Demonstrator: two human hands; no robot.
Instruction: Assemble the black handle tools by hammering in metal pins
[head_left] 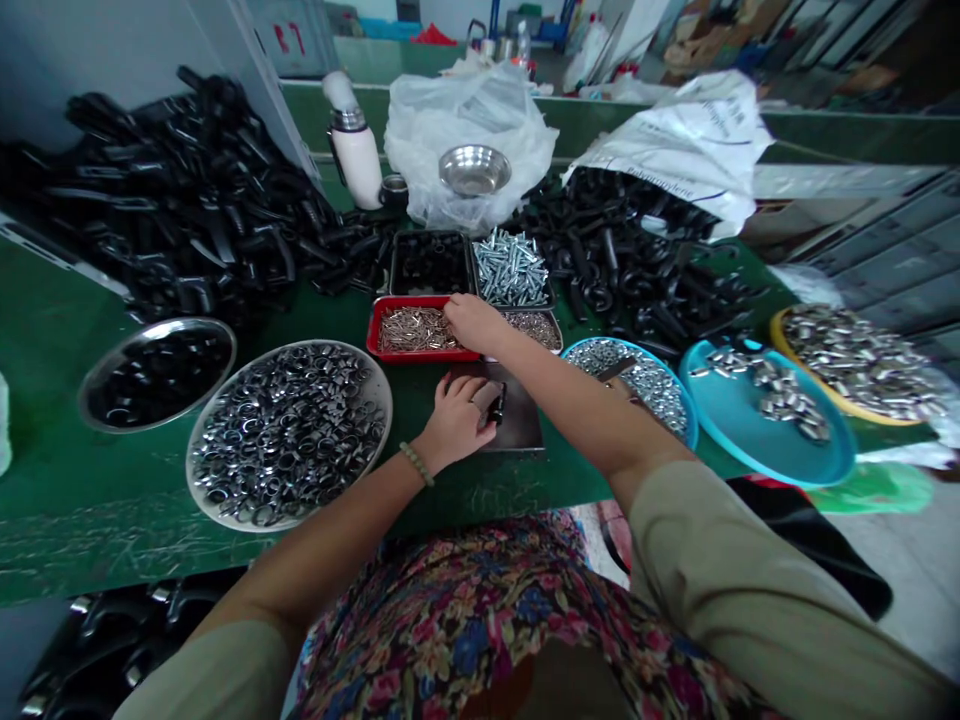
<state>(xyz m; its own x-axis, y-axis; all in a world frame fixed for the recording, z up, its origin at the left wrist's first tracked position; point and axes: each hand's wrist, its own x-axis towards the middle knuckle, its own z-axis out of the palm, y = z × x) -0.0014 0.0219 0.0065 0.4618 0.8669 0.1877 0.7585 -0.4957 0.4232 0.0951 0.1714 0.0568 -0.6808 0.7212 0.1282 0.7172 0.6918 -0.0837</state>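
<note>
My left hand [459, 418] is closed around a small black part [496, 404], most of it hidden by the fingers. It rests over a flat metal plate [521, 420] on the green bench. My right hand [474, 322] reaches across to the red tray [373, 330], its fingertips down at the right end of the small copper-coloured pins [417, 329]. Whether a pin is between those fingertips is too small to tell. Behind the hands stand a tray of silvery screws [511, 268] and a tray of small black parts [430, 262].
Left are a pan of metal clamp rings [289, 435] and a steel bowl [94, 408] of black parts. Right are blue basins [840, 470] and a yellow basin [780, 335] of metal pieces. Black handle-like parts [195, 190] heap up behind, near a thermos [358, 160].
</note>
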